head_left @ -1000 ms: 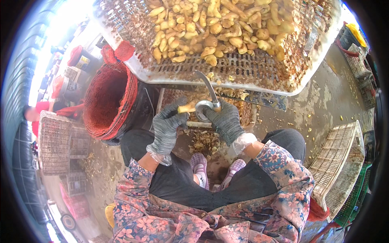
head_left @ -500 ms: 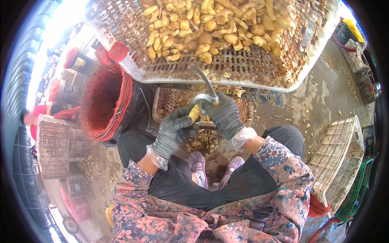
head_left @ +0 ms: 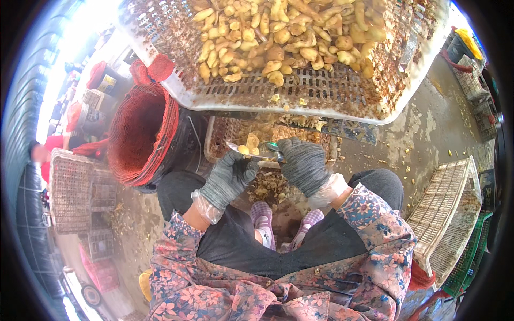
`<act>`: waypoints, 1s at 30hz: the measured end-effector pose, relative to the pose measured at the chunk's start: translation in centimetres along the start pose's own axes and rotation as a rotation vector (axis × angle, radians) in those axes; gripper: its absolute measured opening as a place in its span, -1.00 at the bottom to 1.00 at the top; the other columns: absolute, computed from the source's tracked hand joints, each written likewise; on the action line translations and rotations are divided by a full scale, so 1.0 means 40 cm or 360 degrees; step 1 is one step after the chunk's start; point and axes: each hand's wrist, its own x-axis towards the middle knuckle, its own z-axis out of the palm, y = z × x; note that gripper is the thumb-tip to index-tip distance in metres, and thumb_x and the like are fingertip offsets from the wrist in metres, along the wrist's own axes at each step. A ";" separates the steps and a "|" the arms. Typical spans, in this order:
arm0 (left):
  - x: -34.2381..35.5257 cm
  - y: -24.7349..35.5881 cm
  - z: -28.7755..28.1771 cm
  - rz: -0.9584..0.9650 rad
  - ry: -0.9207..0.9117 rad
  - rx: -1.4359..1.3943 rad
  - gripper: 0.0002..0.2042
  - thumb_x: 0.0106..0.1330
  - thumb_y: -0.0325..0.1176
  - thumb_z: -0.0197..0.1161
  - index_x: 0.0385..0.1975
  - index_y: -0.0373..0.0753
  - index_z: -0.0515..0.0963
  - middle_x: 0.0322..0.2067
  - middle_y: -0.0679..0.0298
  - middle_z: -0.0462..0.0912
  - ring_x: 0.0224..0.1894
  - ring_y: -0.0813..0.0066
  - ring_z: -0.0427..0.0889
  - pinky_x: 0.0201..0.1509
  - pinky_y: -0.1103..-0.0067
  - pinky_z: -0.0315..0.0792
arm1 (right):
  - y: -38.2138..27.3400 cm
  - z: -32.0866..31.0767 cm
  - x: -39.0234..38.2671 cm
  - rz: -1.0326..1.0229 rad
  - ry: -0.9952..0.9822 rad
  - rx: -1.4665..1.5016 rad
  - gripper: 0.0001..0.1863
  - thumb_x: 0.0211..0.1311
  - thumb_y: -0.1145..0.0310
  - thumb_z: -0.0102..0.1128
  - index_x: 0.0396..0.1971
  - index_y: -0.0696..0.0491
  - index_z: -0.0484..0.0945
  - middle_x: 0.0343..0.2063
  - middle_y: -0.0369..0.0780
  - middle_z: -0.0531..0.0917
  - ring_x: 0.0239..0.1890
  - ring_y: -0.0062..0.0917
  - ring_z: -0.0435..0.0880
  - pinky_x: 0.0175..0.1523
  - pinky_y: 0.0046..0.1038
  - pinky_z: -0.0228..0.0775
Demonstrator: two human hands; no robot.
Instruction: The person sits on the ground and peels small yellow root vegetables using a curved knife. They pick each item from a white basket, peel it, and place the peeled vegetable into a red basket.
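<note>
Both my hands wear grey knit gloves over clear plastic ones. My right hand (head_left: 303,163) is closed on the handle of a pair of metal shears (head_left: 251,152), whose blades point left. My left hand (head_left: 229,177) pinches a small pale yellow ginger piece (head_left: 251,142) against the blades. Just above them a big white slotted crate (head_left: 278,96) holds a heap of cut ginger pieces (head_left: 284,37). Ginger trimmings (head_left: 270,184) lie on the ground between my knees, near my checked shoes (head_left: 262,216).
A red mesh sack (head_left: 142,134) stands open over a dark bucket at my left. A brown crate (head_left: 225,136) sits under the white one. Empty slotted baskets (head_left: 447,214) lean at the right; wire crates (head_left: 69,192) stack at the left. Wet concrete floor (head_left: 423,128) carries scattered scraps.
The shears have swung down from upright to lie flat, pointing left. My left hand has moved in under the blades with a ginger piece.
</note>
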 end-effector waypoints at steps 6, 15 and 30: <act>0.010 0.024 0.003 0.0697 -0.0381 0.1371 -0.74 0.26 -0.42 0.14 -0.12 -0.42 0.43 -0.26 0.06 0.60 -0.28 0.28 0.65 -0.25 0.52 0.66 | -0.008 0.026 0.009 -0.0093 -0.0009 -0.0210 -0.75 -0.09 0.35 0.19 -0.33 0.04 0.50 -0.52 -0.16 0.56 -0.48 -0.28 0.61 -0.45 -0.24 0.36; 0.010 0.011 0.021 0.2063 -0.0971 0.3916 -0.73 0.30 -0.33 0.15 -0.14 -0.40 0.43 -0.27 0.07 0.61 -0.24 0.29 0.65 -0.23 0.52 0.66 | -0.009 0.044 0.007 -0.0110 -0.0036 -0.0325 -0.75 -0.01 0.31 0.17 -0.29 0.03 0.48 -0.48 -0.17 0.58 -0.47 -0.32 0.62 -0.45 -0.28 0.37; -0.008 0.119 -0.007 0.3538 -0.1138 0.6137 -0.68 0.18 -0.41 0.20 -0.07 -0.37 0.43 -0.37 0.12 0.58 -0.44 0.44 0.60 -0.43 0.64 0.58 | 0.061 0.073 0.041 0.0157 -0.0197 -0.0068 -0.80 0.12 0.28 0.10 -0.29 0.05 0.48 -0.53 -0.09 0.60 -0.46 -0.21 0.62 -0.40 -0.21 0.41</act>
